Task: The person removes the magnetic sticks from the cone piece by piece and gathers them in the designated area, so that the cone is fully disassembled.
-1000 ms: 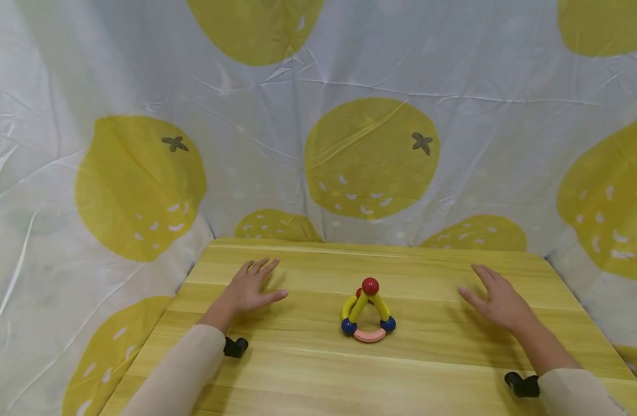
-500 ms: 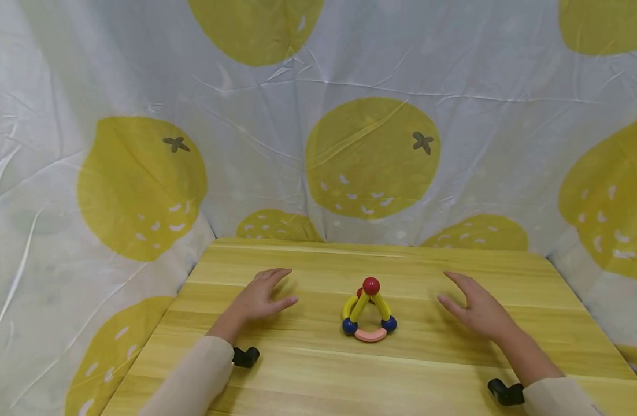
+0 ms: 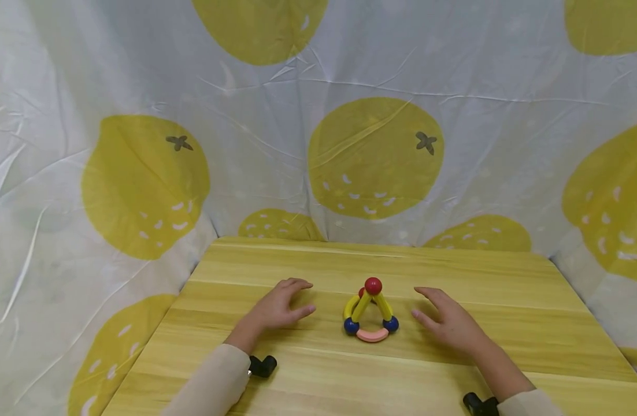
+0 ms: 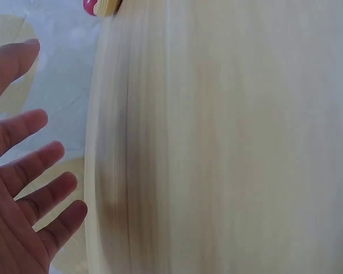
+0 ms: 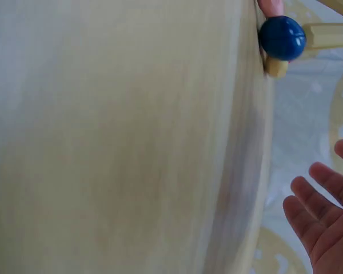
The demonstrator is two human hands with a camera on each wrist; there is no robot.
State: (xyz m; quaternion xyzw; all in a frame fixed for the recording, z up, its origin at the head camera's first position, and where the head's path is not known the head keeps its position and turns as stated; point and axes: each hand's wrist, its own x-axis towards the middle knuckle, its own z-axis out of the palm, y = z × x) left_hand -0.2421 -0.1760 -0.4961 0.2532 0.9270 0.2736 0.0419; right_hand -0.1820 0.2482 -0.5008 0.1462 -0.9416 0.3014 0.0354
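Observation:
A small toy frame of rods and balls (image 3: 385,309) stands on the table between my two hands. Its red ball (image 3: 373,286) is on top, with yellow rods sloping down to blue balls (image 3: 352,326) and a curved pink rod (image 3: 372,335) along the front. A second red ball at the back is partly hidden. To the left, my left hand (image 3: 283,305) hovers with fingers spread and holds nothing. My right hand (image 3: 448,321), on the other side, is empty too, its fingers pointing at the toy. Part of a blue ball (image 5: 282,38) shows in the right wrist view.
The wooden table (image 3: 318,375) has its far edge against a hanging cloth (image 3: 266,144) printed with yellow lemons. Black wrist camera mounts (image 3: 263,366) stick out beside both beige sleeves (image 3: 209,381).
Both hands have come inward from the two sides, closer to the toy, and their fingers are less spread. The toy stays in its place on the table.

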